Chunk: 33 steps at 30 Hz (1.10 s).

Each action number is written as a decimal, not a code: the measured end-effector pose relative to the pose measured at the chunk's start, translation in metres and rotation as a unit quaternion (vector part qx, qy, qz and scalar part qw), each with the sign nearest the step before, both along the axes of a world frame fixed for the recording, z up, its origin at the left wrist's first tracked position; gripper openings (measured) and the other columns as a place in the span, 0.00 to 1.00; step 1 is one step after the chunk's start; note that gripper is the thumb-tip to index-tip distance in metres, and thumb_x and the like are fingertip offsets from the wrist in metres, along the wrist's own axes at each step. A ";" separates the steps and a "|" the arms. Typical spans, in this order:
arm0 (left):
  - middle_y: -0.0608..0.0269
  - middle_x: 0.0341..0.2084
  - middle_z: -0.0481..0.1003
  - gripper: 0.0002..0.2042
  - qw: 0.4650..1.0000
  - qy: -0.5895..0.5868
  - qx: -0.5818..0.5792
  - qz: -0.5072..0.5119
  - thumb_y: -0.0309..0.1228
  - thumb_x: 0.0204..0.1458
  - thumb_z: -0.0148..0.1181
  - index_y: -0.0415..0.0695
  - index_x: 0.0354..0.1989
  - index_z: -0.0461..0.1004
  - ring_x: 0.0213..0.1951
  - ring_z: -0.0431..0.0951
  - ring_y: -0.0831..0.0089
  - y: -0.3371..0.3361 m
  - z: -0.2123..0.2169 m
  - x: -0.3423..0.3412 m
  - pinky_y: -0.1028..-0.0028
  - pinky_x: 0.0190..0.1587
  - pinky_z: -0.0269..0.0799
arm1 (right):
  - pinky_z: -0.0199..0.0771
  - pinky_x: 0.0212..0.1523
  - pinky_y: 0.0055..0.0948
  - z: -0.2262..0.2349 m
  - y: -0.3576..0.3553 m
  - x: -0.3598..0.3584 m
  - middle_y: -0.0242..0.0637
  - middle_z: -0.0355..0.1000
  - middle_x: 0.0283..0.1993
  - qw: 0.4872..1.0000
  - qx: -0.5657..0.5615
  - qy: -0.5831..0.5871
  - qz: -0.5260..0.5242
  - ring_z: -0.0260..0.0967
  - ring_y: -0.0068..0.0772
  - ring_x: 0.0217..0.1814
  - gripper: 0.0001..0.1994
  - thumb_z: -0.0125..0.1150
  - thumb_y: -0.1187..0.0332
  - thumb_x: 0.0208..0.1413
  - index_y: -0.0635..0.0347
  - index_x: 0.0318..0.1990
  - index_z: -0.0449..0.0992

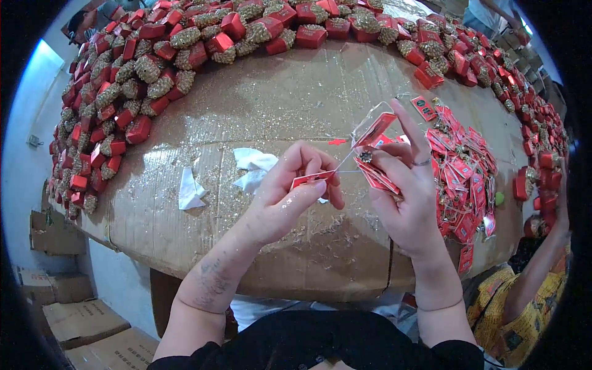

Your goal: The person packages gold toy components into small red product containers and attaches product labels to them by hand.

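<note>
My left hand pinches a small red tag between thumb and fingers over the middle of the table. A thin pale string runs from that tag across to my right hand. Several red tags are gripped in a bunch by my right hand, whose index finger points upward. Another red tag hangs on a string loop by that finger. Beside my right hand spreads a loose pile of red tags with strings.
Glittery cardboard covers the table. Red and gold pinecone-like ornaments are heaped along its far and side edges. White scraps lie left of my hands. Another person's arm reaches in at right. Cardboard boxes stand lower left.
</note>
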State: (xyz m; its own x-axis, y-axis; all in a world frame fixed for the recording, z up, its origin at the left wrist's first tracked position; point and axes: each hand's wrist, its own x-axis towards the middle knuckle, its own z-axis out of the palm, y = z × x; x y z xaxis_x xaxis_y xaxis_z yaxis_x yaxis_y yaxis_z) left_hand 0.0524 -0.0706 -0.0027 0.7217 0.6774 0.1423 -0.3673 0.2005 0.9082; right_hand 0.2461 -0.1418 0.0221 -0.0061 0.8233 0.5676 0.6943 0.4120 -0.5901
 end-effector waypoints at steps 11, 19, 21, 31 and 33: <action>0.63 0.30 0.72 0.14 0.997 0.021 -0.069 0.010 0.34 0.61 0.52 0.42 0.49 0.59 0.29 0.78 0.73 -0.002 0.006 0.000 0.72 0.34 0.76 | 0.72 0.50 0.30 -0.003 0.002 0.004 0.49 0.49 0.70 0.998 0.046 -0.031 -0.014 0.69 0.38 0.54 0.16 0.63 0.80 0.42 0.66 0.43 0.78; 0.66 0.29 0.72 0.25 0.981 -0.052 -0.142 -0.124 0.44 0.60 0.53 0.45 0.60 0.55 0.22 0.72 0.80 0.006 -0.003 -0.005 0.81 0.25 0.69 | 0.73 0.48 0.29 -0.006 0.000 0.001 0.49 0.48 0.70 0.997 0.004 0.044 0.059 0.69 0.37 0.51 0.19 0.63 0.80 0.41 0.65 0.46 0.77; 0.68 0.32 0.71 0.32 0.984 0.076 -0.075 -0.145 0.46 0.52 0.63 0.47 0.60 0.55 0.26 0.72 0.81 0.006 0.001 -0.005 0.81 0.30 0.68 | 0.74 0.48 0.29 -0.006 -0.001 0.000 0.49 0.48 0.70 0.995 -0.013 0.053 0.084 0.69 0.37 0.51 0.20 0.63 0.80 0.41 0.65 0.47 0.76; 0.63 0.45 0.66 0.40 0.975 0.134 0.180 -0.001 0.35 0.44 0.72 0.42 0.62 0.52 0.43 0.70 0.79 -0.006 -0.006 0.012 0.75 0.49 0.66 | 0.70 0.49 0.31 0.003 -0.003 -0.001 0.46 0.48 0.70 0.993 -0.066 0.050 0.087 0.67 0.33 0.46 0.21 0.60 0.78 0.43 0.62 0.49 0.75; 0.63 0.46 0.66 0.40 0.989 0.129 0.074 -0.021 0.34 0.45 0.71 0.42 0.62 0.51 0.45 0.69 0.78 -0.011 0.003 0.009 0.75 0.50 0.65 | 0.71 0.48 0.30 0.006 -0.005 -0.001 0.45 0.47 0.70 0.990 -0.091 0.063 0.085 0.67 0.32 0.47 0.21 0.59 0.79 0.45 0.62 0.51 0.74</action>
